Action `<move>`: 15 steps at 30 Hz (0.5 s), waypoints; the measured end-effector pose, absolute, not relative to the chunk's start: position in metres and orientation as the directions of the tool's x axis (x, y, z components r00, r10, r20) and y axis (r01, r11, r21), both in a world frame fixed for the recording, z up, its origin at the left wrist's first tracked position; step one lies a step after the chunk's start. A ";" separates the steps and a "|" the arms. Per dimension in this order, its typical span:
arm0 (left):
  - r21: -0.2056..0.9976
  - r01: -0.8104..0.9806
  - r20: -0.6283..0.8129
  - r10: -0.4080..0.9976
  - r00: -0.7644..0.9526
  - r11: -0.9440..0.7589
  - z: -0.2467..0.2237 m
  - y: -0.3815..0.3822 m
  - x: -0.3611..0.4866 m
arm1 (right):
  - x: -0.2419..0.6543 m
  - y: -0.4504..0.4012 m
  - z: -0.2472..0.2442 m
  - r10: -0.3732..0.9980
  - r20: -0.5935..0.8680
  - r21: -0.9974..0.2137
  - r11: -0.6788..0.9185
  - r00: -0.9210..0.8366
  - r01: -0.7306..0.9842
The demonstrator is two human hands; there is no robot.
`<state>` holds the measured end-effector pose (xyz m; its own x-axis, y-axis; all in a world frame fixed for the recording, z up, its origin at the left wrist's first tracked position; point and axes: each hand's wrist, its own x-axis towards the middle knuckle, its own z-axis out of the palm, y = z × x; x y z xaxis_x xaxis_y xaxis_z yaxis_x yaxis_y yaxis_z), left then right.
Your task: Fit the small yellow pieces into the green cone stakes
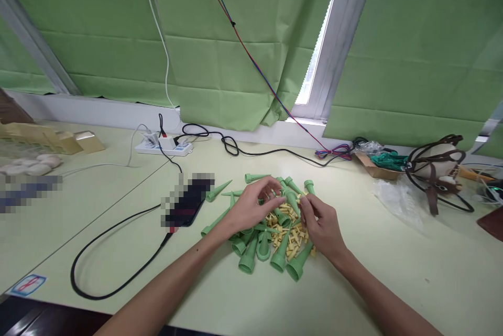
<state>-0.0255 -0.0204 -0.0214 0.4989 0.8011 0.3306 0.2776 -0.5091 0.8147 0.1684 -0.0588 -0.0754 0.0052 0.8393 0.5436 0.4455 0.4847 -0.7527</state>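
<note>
Head view: two bare hands worked over a table (393, 283).
Left hand (251, 204): curled, thumb apart from fingers; whether it gripped anything, I could not tell.
Right hand (324, 223): thumb and forefinger pinched; contents could not be made out.
Green cones (247, 261): one lay at left hand's 3 o'clock, several at 6.
Yellow pieces (294, 244): right hand's 9 o'clock.

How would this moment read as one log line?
left hand: at cones, grip unclear | right hand: beside cones, grip unclear | yellow pieces: heaped among cones
</note>
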 end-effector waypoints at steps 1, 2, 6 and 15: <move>0.835 0.267 0.315 0.816 0.485 -0.482 -0.019 -0.018 -0.026 | 0.169 -0.058 -0.073 0.833 0.553 -0.743 0.495 -0.002 0.450; 0.852 0.274 0.268 0.820 0.505 -0.446 -0.016 -0.016 -0.027 | 0.169 -0.056 -0.069 0.825 0.565 -0.730 0.509 -0.016 0.456; 0.903 0.284 0.092 0.792 0.604 -0.322 0.005 -0.003 -0.032 | 0.167 -0.047 -0.046 0.801 0.592 -0.683 0.559 -0.093 0.470; 0.910 0.307 -0.065 0.637 0.768 -0.278 0.068 0.025 -0.037 | 0.153 -0.016 0.002 0.784 0.619 -0.744 0.603 -0.045 0.288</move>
